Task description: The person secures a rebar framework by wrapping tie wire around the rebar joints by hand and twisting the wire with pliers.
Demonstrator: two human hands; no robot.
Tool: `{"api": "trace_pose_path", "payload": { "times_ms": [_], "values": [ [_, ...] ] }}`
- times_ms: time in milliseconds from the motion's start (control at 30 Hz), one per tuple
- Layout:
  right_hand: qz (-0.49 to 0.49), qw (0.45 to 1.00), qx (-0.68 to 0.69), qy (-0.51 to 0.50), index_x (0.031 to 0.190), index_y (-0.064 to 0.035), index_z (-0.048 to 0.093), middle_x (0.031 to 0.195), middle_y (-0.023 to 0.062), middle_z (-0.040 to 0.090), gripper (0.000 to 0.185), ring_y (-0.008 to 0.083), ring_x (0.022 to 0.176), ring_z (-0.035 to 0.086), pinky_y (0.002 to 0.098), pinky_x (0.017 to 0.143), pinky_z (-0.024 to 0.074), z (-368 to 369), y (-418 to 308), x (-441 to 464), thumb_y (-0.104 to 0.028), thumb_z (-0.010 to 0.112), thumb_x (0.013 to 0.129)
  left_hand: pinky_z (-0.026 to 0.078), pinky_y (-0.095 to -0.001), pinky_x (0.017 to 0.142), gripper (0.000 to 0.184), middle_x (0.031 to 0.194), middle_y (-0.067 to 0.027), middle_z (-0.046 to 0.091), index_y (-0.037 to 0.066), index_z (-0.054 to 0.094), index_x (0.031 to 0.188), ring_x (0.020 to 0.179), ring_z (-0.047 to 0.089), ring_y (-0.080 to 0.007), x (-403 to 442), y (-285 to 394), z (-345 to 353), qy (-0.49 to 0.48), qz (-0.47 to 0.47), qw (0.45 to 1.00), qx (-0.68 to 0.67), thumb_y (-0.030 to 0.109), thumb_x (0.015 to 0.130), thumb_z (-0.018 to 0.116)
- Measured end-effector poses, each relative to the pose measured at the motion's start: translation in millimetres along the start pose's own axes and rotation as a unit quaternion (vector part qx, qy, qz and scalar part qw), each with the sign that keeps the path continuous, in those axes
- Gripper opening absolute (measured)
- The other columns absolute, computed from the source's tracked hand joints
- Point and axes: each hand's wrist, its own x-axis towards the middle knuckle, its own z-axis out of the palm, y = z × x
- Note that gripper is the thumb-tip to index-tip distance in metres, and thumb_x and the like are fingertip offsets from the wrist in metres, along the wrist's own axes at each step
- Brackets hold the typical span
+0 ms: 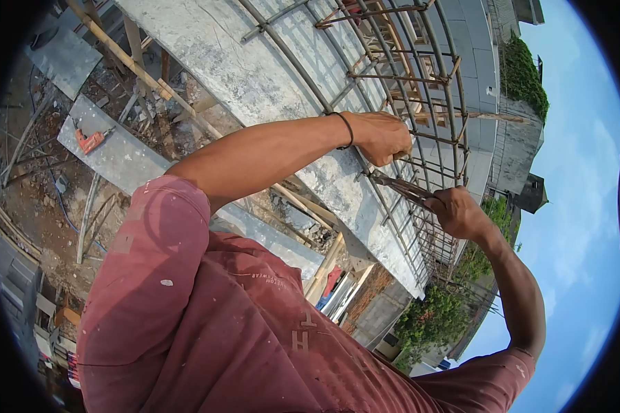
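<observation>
My left hand (382, 139), with a dark band at the wrist, is closed in a fist among the steel bars. What lies inside its fingers is hidden. Lower and to the right, my right hand (455, 213) grips the handles of a pair of pincers (403, 187). Their jaws point left, at bars just below my left fist; whether they bite on wire there is too small to tell. Around both hands runs a cage of rebar (455, 103), long rods crossed by stirrups, along a pale concrete slab (248, 65).
An orange power drill (91, 140) lies on a grey board (127, 162) at the left, above rubble-strewn ground. A bamboo pole (127, 58) runs beside the slab. Green bushes (427, 320) and a grey wall (479, 127) stand beyond the rebar.
</observation>
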Motion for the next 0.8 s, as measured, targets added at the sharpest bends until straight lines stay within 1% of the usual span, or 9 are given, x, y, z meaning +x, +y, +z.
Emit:
{"api": "trace_pose_path", "payload": {
  "times_ms": [33,67,233,300,367,467,567,700,800],
  "values": [
    [-0.003,0.991,0.125,-0.046,0.085,0.0011,0.069,0.063,0.0094,0.063,0.044,0.0233,0.054,0.063,0.0392,0.055,0.0533,-5,1,6,-0.026,0.049,0.114,0.054,-0.0493,0.076,0.018,0.082,-0.0189,0.072,0.002,0.073,0.088,0.084,0.071,-0.0405,0,0,-4,0.003,0.000,1.000,0.004,0.002,0.072,0.063],
    [0.189,0.915,0.333,-0.125,0.074,0.0011,0.065,0.057,0.0086,0.060,0.053,0.0207,0.049,0.061,0.0397,0.054,0.0528,-12,-2,2,-0.029,0.050,0.114,0.055,-0.0492,0.076,0.018,0.083,-0.0189,0.072,0.002,0.073,0.088,0.085,0.071,-0.0405,-2,2,-7,-0.008,-0.006,1.000,-0.001,0.002,0.072,0.063],
    [0.213,0.910,0.334,-0.122,0.090,0.0025,0.067,0.062,0.0084,0.064,0.043,0.0209,0.053,0.065,0.0389,0.055,0.0542,-1,-12,-8,-0.031,0.054,0.113,0.055,-0.0492,0.077,0.019,0.084,-0.0188,0.073,0.002,0.073,0.088,0.085,0.071,-0.0403,-2,4,-6,-0.014,0.003,1.000,-0.014,0.002,0.073,0.063],
    [0.060,0.991,-0.115,0.028,0.117,0.0041,0.065,0.065,0.0078,0.065,0.038,0.0261,0.060,0.068,0.0426,0.062,0.0558,8,-25,-17,-0.033,0.058,0.111,0.055,-0.0493,0.077,0.019,0.084,-0.0186,0.073,0.002,0.073,0.089,0.085,0.071,-0.0401,-1,3,-4,-0.025,-0.002,1.000,-0.012,0.002,0.073,0.063],
    [0.102,0.982,-0.126,-0.097,0.137,0.0053,0.055,0.082,0.0129,0.067,0.045,0.0308,0.074,0.068,0.0458,0.068,0.0554,3,-25,-16,-0.026,0.063,0.106,0.055,-0.0493,0.077,0.019,0.085,-0.0187,0.073,0.002,0.073,0.089,0.085,0.071,-0.0400,-1,2,-3,-0.023,0.002,1.000,-0.010,0.002,0.073,0.063],
    [-0.133,0.897,-0.370,0.201,0.139,0.0094,0.059,0.112,0.0201,0.060,0.051,0.0277,0.092,0.064,0.0400,0.068,0.0546,7,-12,-25,-0.012,0.064,0.093,0.055,-0.0494,0.078,0.020,0.085,-0.0191,0.073,0.002,0.074,0.090,0.085,0.072,-0.0400,-2,5,-3,-0.026,0.000,1.000,-0.016,0.002,0.073,0.063],
    [-0.158,0.889,-0.366,0.227,0.137,0.0111,0.062,0.108,0.0178,0.062,0.049,0.0257,0.088,0.065,0.0414,0.065,0.0551,9,-3,-16,-0.014,0.066,0.095,0.055,-0.0494,0.078,0.021,0.086,-0.0197,0.073,0.002,0.074,0.092,0.086,0.072,-0.0401,-4,7,-8,-0.024,-0.006,0.999,-0.024,0.002,0.074,0.062],
    [0.007,0.994,-0.068,0.080,0.115,0.0050,0.073,0.078,0.0116,0.069,0.034,0.0249,0.063,0.067,0.0422,0.058,0.0544,6,-20,-17,-0.026,0.069,0.101,0.055,-0.0490,0.078,0.023,0.087,-0.0208,0.073,0.002,0.074,0.093,0.087,0.072,-0.0408,-3,6,-7,-0.027,-0.006,0.999,-0.017,0.002,0.074,0.061],
    [0.105,0.970,0.217,0.017,0.081,0.0004,0.073,0.062,0.0093,0.065,0.040,0.0178,0.051,0.062,0.0389,0.053,0.0502,3,0,-7,-0.033,0.071,0.102,0.056,-0.0481,0.075,0.021,0.084,-0.0188,0.073,0.003,0.075,0.089,0.083,0.072,-0.0396,-1,0,-2,-0.011,0.014,1.000,-0.008,0.003,0.072,0.062]
  ]
}}
